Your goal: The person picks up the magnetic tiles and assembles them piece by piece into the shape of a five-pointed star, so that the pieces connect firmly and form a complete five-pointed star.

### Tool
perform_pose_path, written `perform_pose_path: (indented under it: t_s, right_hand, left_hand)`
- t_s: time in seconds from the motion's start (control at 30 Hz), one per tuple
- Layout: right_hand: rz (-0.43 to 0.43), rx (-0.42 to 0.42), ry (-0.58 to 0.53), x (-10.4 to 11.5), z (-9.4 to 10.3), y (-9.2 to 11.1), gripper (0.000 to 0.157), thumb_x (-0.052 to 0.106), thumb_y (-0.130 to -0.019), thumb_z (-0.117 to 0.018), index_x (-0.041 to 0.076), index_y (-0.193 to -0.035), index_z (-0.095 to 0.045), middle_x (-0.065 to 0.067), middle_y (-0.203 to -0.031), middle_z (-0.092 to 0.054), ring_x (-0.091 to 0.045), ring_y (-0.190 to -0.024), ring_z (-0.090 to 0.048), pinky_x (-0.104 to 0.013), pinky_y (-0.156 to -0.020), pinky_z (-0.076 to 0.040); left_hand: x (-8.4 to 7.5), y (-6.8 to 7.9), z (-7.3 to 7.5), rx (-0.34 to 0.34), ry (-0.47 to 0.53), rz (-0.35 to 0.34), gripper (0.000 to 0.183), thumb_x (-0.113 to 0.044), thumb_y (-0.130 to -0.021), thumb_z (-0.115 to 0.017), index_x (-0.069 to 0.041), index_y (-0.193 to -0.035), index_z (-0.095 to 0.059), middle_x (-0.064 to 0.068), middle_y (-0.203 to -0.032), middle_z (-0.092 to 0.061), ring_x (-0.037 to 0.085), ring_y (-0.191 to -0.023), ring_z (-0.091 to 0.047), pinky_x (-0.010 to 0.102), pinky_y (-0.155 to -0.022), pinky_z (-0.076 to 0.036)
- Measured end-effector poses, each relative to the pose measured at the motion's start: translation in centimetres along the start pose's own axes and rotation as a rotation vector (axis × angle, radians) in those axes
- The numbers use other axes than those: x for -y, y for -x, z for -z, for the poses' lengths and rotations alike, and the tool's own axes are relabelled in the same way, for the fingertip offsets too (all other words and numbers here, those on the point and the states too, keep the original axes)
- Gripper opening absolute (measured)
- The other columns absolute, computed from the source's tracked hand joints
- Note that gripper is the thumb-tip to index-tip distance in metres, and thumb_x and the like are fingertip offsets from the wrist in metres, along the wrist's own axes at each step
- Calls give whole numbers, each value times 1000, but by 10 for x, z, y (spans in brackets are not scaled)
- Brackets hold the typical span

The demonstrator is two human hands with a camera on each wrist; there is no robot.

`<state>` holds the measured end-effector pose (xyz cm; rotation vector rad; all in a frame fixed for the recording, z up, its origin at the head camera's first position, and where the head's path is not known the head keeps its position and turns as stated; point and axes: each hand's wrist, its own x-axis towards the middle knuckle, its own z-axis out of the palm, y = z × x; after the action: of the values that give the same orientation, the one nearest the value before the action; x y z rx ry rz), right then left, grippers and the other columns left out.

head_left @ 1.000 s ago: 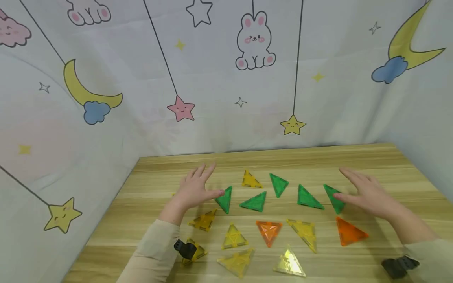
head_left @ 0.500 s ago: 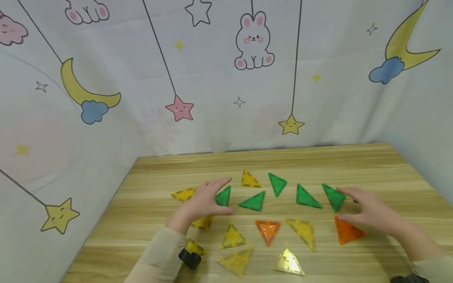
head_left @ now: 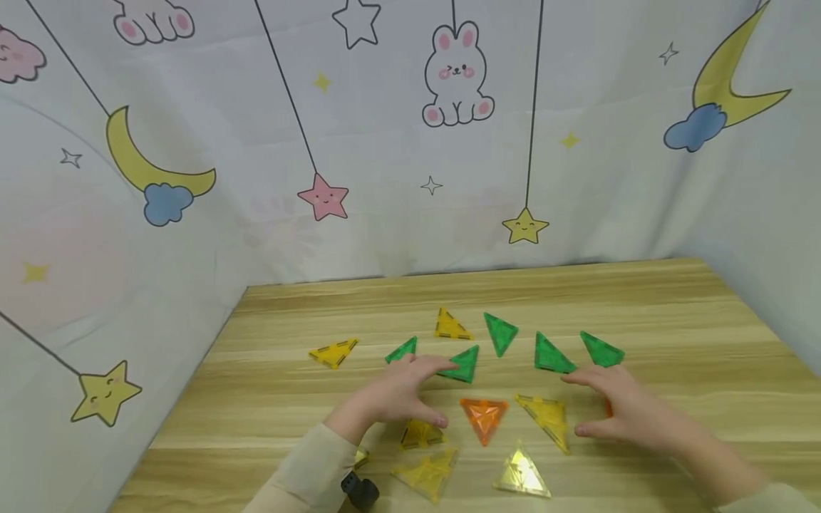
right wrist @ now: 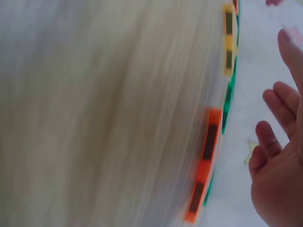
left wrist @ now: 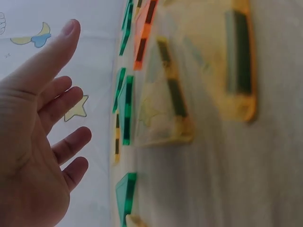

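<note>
In the head view, my left hand hovers with spread fingers over a yellow triangular magnetic tile and partly hides a green tile. Its fingertips overlap another green tile. My right hand hangs over an orange tile, mostly hidden in the head view; the right wrist view shows that orange tile flat on the table. Between the hands lie a second orange tile and a yellow tile. Both wrist views show palms with nothing held, thumbs apart from the fingers.
More tiles lie flat on the wooden table: a yellow one at left, several green ones such as this green tile toward the back, and pale yellow ones in front. A printed white curtain stands behind.
My left hand has moved right and nearer to me, uncovering the yellow tile at far left. My right hand has moved nearer and slightly left, now over the orange tile. The tiles stay put.
</note>
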<state>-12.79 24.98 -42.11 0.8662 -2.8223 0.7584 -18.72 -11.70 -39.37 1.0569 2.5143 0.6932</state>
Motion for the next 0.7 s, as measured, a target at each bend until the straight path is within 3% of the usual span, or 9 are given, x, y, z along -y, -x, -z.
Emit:
perform_pose_path:
  t_s: [0.27,0.47,0.7]
  right_hand:
    - [117,42,-33,30,-17,-4,58,49,-74,-74,20,-123,-59,7,-121,-57,-16,-109,-43,-40,-84,-41]
    - [198,91,-72,49,-30,-6,55,47,-75,-73,21,-122,-59,9,-121,-56,-13,-105,-42,-34,-83,-41]
    - [233,131,-65,55,-43,-12,53,50,-75,-72,23,-118,-60,16,-118,-56,-7,-96,-38,-29,-78,-36]
  left_hand:
    - [-7,-15,-19,54,-49,-89,73,-43,-78,-74,-20,-140,-43,-8,-141,-42,22,-129,-34,52,-104,-22]
    - [-13,-19,-27,52,-82,-79,72,-48,-77,-73,-24,-139,-44,-12,-139,-43,17,-120,-38,42,-98,-28]
    - [-12,-19,-35,40,-101,-28,67,-49,-79,-71,-26,-137,-47,-13,-136,-45,15,-114,-39,43,-95,-26]
